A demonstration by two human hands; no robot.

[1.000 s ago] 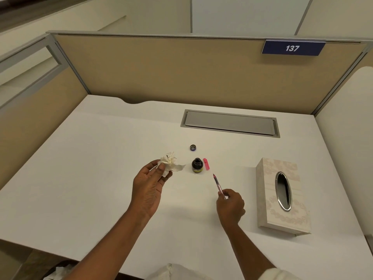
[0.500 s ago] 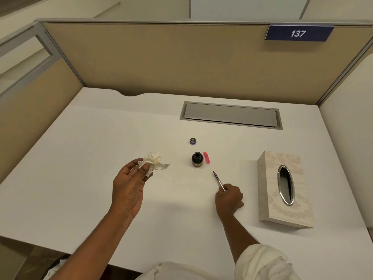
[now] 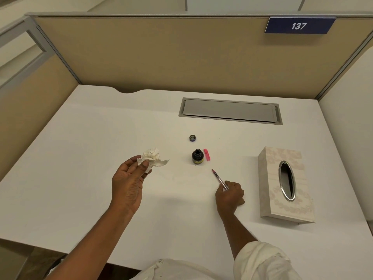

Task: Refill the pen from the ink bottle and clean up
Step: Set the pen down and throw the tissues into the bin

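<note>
While the bottle (image 3: 197, 156) sits uncapped between both hands, left hand (image 3: 129, 182) pinches a crumpled tissue (image 3: 152, 158). Right hand (image 3: 229, 196) grips the pen (image 3: 219, 179), tip toward bottle.

Left hand (image 3: 129, 182) pinches a crumpled tissue (image 3: 152, 158); right hand (image 3: 230, 196) holds the pen (image 3: 220, 179) near the uncapped ink bottle (image 3: 197, 156) on the desk (image 3: 80, 158).

White "137" on a blue sign (image 3: 299, 25) atop the beige partition (image 3: 161, 53)
</note>
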